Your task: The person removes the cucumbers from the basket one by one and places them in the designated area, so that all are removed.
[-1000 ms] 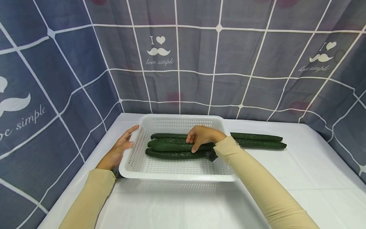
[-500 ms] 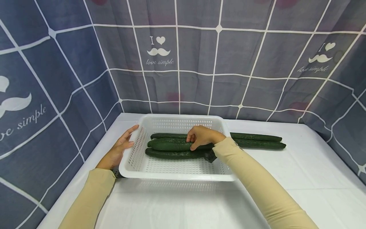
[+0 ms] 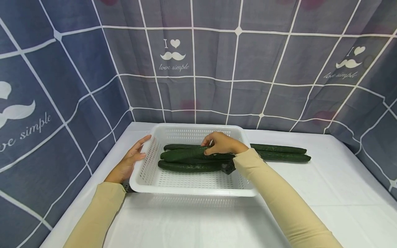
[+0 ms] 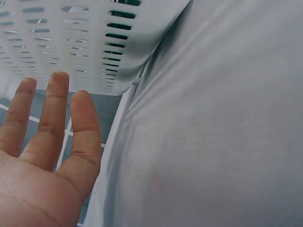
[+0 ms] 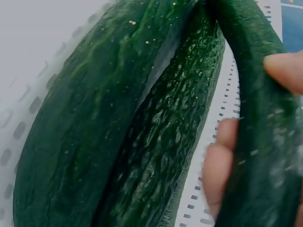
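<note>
A white slotted basket (image 3: 192,190) holds several long dark green cucumbers. My right hand (image 3: 220,143) pinches one cucumber (image 3: 181,155) between thumb and fingers; its right part is raised off those beneath. In the right wrist view this held cucumber (image 5: 262,109) crosses the right side, while two others, a smooth cucumber (image 5: 90,104) and a bumpy cucumber (image 5: 161,127), lie in the basket. Along the front lies another cucumber (image 3: 189,166), and one more cucumber (image 3: 180,147) at the back. My left hand (image 3: 125,163), fingers extended, is at the basket's left wall.
Two more cucumbers, a rear cucumber (image 3: 279,148) and a nearer cucumber (image 3: 285,157), lie on the white tablecloth (image 3: 328,175) right of the basket, partly hidden by my right arm. A grey-blue checked curtain (image 3: 214,93) closes off the back and sides.
My right hand has risen slightly, lifting the right part of the cucumber it pinches away from the others. The left hand and the basket stay in place.
</note>
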`<state>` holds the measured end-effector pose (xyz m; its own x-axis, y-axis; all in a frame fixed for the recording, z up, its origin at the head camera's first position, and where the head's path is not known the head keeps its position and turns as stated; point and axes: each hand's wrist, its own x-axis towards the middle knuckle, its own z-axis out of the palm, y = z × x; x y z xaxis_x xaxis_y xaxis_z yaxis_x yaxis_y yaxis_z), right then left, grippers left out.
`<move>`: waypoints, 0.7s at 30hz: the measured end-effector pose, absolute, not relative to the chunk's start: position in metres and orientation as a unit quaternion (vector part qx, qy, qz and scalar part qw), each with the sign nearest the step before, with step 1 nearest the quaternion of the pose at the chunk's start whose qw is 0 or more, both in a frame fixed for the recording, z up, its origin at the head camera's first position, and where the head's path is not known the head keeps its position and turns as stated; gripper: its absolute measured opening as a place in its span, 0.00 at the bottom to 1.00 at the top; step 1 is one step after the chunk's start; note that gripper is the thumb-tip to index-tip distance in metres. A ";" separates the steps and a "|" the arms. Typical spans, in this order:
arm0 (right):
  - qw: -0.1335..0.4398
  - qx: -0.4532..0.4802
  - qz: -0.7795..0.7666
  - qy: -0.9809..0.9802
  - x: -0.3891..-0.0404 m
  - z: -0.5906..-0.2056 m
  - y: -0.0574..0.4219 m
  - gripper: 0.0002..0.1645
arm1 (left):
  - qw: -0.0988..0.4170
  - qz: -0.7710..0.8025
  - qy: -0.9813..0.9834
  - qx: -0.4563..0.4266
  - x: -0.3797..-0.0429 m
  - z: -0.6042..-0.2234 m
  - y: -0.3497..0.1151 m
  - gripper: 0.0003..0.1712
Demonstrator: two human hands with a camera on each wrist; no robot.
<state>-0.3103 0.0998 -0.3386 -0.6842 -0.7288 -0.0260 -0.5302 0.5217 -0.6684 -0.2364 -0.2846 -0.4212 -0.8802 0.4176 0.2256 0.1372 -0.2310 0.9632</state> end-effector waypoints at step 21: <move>0.045 -0.351 -0.416 0.838 -0.303 -0.328 0.103 0.18 | 0.100 0.755 0.600 0.246 -0.238 -0.424 -0.286 0.34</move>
<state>-0.3027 0.1028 -0.3276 -0.7498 -0.6252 0.2165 -0.5499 0.4070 -0.7293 -0.2378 -0.2863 -0.4244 -0.8592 0.4452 0.2521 0.1446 -0.2613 0.9544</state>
